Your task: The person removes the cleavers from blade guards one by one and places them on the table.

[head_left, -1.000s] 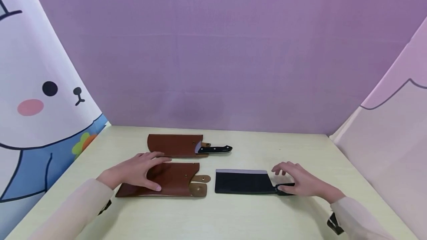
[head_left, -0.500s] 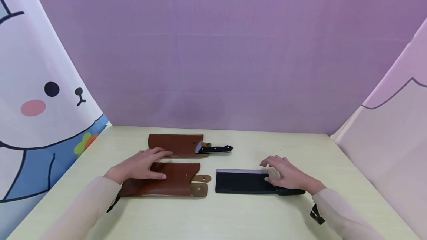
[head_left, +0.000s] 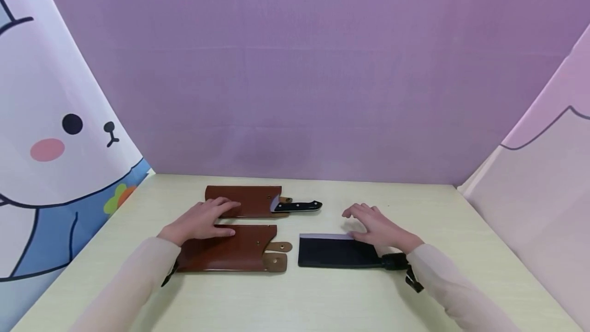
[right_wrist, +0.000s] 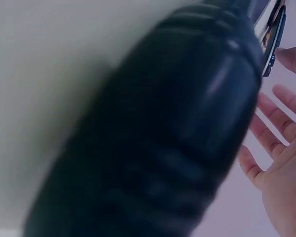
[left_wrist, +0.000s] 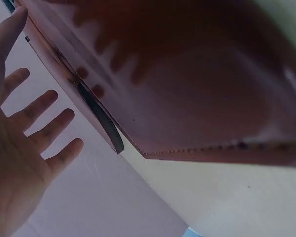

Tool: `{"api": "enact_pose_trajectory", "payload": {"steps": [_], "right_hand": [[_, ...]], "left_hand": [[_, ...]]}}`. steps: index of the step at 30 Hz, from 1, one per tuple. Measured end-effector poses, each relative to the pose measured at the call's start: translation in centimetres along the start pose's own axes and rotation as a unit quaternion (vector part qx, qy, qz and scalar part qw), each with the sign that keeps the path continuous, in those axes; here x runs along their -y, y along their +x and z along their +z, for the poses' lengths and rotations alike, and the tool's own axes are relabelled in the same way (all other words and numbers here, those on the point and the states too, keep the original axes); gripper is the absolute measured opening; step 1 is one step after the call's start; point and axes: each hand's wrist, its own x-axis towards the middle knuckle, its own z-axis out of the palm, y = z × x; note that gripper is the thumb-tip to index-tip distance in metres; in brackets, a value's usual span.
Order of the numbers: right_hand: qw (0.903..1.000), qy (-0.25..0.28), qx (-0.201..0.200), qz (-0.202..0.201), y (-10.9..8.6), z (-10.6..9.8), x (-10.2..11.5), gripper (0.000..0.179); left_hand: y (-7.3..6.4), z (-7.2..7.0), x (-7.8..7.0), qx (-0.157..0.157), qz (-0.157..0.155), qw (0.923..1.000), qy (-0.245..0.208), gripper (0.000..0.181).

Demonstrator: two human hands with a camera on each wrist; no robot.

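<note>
My left hand (head_left: 203,222) is held over the near brown leather knife sheath (head_left: 230,252), its fingertips overlapping the far brown sheath (head_left: 249,196) in the head view. In the left wrist view its fingers (left_wrist: 42,111) are spread and hold nothing. A knife with a black riveted handle (head_left: 299,207) sits in the far sheath. On the right lies a cleaver (head_left: 336,252) with a dark blade and a bright edge turned away from me. Over it is my right hand (head_left: 382,232), fingers loosely bent and holding nothing. The cleaver's black handle (right_wrist: 153,133) fills much of the right wrist view.
The pale tabletop (head_left: 295,301) ends at a purple backdrop (head_left: 295,91). A cartoon-printed cloth (head_left: 69,178) hangs at the left, and a pink and white one (head_left: 548,209) at the right. Two strap tabs (head_left: 275,262) stick out of the near sheath's mouth.
My right hand has moved left and away from me, from the cleaver's handle to over its blade. My left hand has shifted slightly forward and right. The sheaths, knife and cleaver stay in place.
</note>
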Motion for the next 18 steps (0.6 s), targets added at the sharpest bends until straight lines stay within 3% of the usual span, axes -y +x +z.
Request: {"api": "enact_pose_trajectory", "payload": {"steps": [14,18], "right_hand": [[0.9997,-0.019,-0.010,-0.011,3.9,0.2,0.7,0.036],[0.9997,-0.020,-0.008,-0.007,5.0,0.3,0.8,0.037]], "left_hand": [[2.1,0.2,0.6,-0.022,-0.004,0.9996,0.015,0.066],[2.6,-0.1,0.6,-0.017,-0.018,0.9996,0.015,0.067]]}}
